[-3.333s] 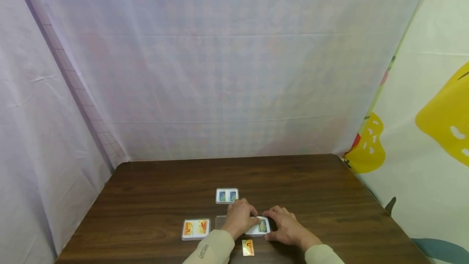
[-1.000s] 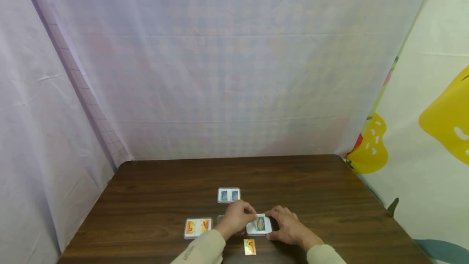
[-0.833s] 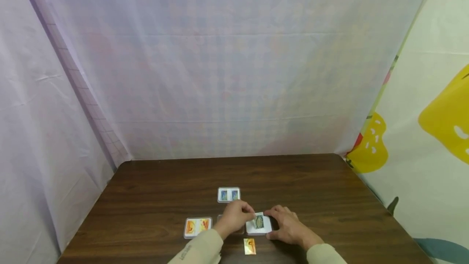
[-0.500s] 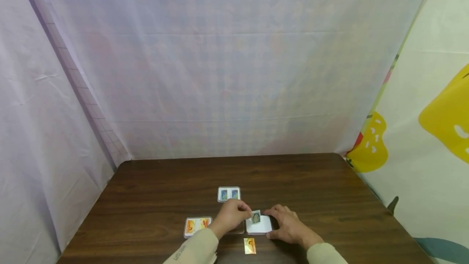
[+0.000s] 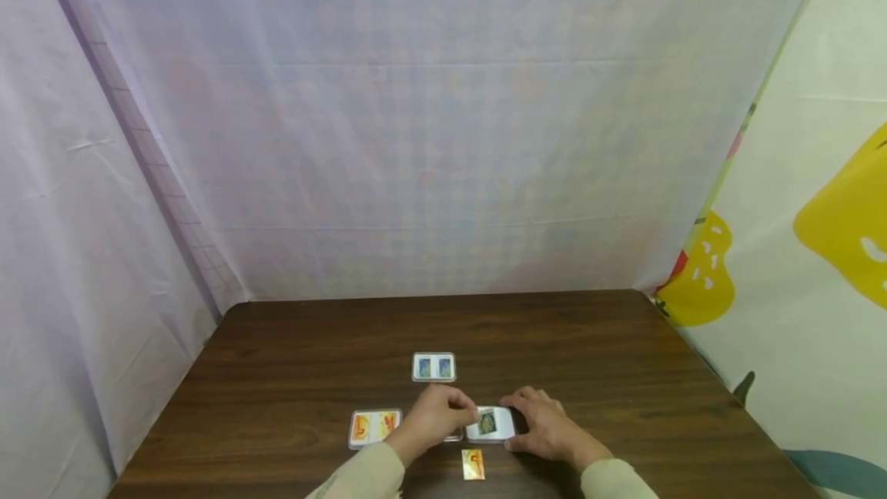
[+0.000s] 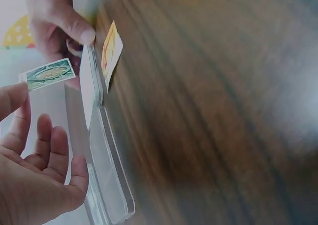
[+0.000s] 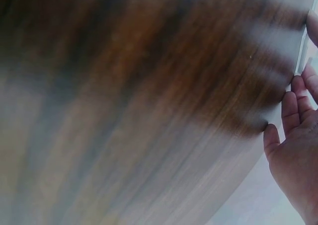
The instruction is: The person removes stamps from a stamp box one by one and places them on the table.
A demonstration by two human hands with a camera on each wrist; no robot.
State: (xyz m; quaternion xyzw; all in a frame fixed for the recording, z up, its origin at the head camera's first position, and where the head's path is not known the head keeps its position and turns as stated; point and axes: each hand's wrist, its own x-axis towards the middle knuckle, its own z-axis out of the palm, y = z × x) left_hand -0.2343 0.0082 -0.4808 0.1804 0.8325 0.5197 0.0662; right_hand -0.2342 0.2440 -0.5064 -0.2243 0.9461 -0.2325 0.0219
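My left hand (image 5: pixel 435 416) pinches the green stamp (image 6: pixel 51 74) by one end between thumb and forefinger, the other fingers loosely bent. The stamp hangs between my hands, over the white pad (image 5: pixel 503 426) that my right hand (image 5: pixel 546 426) grips with thumb and fingers on opposite edges. An orange stamp (image 5: pixel 473 465) lies nearer me, just below the gap between my hands. I'd expect the green one to be nearly weightless, thin and springy, easily creased or torn; best held lightly by its pale margin, keeping fingertips off the print.
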